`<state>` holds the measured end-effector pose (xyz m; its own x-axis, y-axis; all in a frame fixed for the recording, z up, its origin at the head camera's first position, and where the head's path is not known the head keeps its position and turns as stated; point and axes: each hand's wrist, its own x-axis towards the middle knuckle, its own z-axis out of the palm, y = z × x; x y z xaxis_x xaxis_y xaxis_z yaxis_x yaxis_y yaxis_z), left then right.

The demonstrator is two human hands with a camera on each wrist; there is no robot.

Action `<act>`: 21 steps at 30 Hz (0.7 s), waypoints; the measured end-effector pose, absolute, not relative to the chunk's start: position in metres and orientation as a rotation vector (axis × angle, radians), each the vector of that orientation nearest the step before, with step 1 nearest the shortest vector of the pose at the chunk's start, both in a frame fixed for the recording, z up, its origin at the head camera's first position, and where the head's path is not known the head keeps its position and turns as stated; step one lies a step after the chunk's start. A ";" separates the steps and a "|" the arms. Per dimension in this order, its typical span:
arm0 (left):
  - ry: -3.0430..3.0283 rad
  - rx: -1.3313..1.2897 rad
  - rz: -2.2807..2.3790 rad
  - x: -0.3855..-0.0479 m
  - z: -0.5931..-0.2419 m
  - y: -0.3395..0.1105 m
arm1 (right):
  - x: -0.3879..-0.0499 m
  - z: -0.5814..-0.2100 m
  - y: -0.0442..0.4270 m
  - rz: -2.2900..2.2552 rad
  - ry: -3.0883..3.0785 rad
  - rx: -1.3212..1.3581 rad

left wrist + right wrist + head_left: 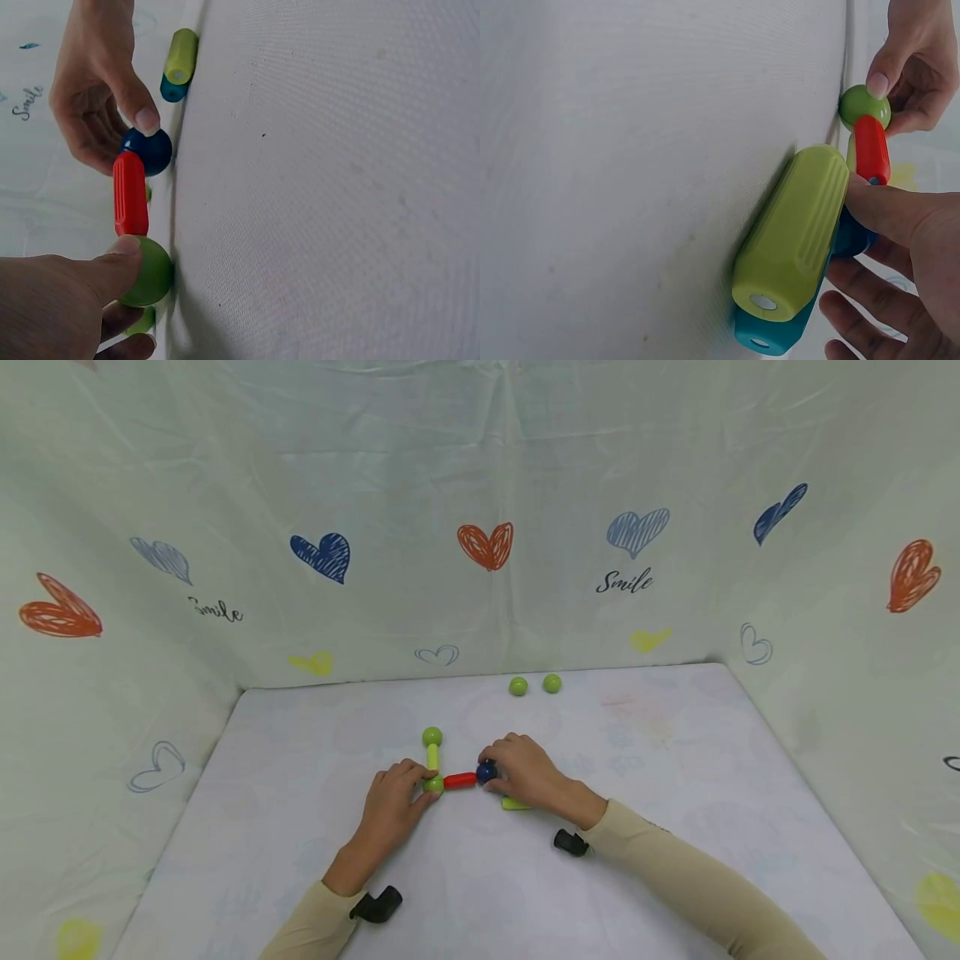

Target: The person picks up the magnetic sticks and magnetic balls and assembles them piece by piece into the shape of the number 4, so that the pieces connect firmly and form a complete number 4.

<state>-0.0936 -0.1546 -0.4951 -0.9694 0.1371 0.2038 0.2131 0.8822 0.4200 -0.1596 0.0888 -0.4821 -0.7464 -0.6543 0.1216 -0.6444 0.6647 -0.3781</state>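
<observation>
My left hand (pixel 392 806) pinches a green ball (pixel 150 271) between thumb and fingers. From that ball a red rod (pixel 460 780) runs right to a dark blue ball (pixel 487 771), which my right hand (pixel 525 772) grips with thumb and fingers. A yellow-green rod (pixel 432 757) extends from the held green ball toward the back, with another green ball (pixel 432 737) at its far end. Under the right hand lie a yellow-green rod (pixel 791 232) and a teal rod (pixel 769 337), side by side and close to the blue ball.
Two more green balls (pixel 518 686) (pixel 552 683) sit near the table's back edge. The white table (pixel 300 827) meets a curtain (pixel 390 460) printed with hearts at the back and sides. Black wrist devices (pixel 377 905) (pixel 571 842) stick out beside both sleeves.
</observation>
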 end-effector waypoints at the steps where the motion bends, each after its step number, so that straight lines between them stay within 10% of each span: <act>1: -2.883 -0.270 -0.679 -0.094 -0.495 -0.155 | -0.159 -0.482 0.089 -0.639 2.840 -1.110; 21: -2.886 -0.255 -0.712 -0.093 -0.496 -0.157 | -0.158 -0.477 0.094 -0.809 2.740 -1.059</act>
